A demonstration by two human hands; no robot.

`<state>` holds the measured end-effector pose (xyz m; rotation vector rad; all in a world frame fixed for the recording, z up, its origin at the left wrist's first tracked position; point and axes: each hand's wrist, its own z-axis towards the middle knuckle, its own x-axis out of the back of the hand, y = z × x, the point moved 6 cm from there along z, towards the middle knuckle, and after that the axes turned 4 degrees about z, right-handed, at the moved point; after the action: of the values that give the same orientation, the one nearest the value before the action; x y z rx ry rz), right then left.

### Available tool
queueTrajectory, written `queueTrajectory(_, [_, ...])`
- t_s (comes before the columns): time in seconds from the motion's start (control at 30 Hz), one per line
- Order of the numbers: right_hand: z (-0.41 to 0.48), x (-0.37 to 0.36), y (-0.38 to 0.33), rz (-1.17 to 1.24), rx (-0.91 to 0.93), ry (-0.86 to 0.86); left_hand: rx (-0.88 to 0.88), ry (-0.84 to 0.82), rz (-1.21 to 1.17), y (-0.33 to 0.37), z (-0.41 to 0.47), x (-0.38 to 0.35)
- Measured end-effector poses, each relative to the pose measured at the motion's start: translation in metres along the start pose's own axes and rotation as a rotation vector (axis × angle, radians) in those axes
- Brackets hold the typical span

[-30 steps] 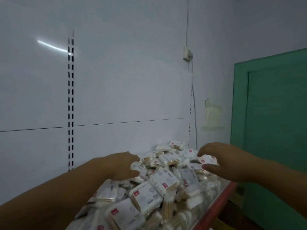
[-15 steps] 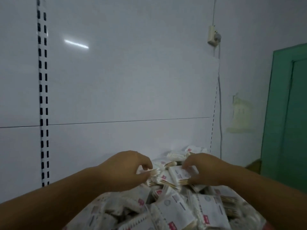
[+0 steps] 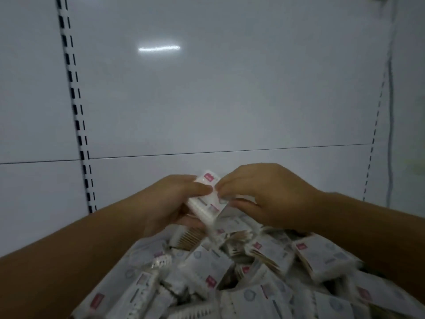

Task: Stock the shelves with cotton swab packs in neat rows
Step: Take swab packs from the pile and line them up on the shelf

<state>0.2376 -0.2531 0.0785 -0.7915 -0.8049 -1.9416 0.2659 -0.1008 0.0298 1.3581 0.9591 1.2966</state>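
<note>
White pink-tagged pack [image 3: 207, 200] now above pile [image 3: 248, 279]

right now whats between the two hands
A swab pack, gripped by the left hand and pinched by the right hand, above the pile. The head view shows it.

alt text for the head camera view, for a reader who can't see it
The left hand and right hand together hold a small white plastic cotton swab pack with a pink label above a jumbled pile of similar white packs. Behind stands a glossy white shelf back panel with a black-slotted upright strip.
</note>
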Motion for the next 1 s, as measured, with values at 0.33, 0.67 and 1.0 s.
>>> queueTrajectory(0.33, [0.000,-0.071,0.037,-0.115,-0.114,-0.431,0.131,0.285,0.008,-0.031,-0.039,0.062])
queueTrajectory(0.67, [0.019,-0.014,-0.034,0.111,0.377,0.137,-0.013,-0.002,-0.465,-0.019,-0.059,0.017])
queueTrajectory(1.0, [0.035,-0.078,-0.008,0.402,0.234,-0.470,-0.036,0.529,-0.270,-0.046,-0.134,0.061])
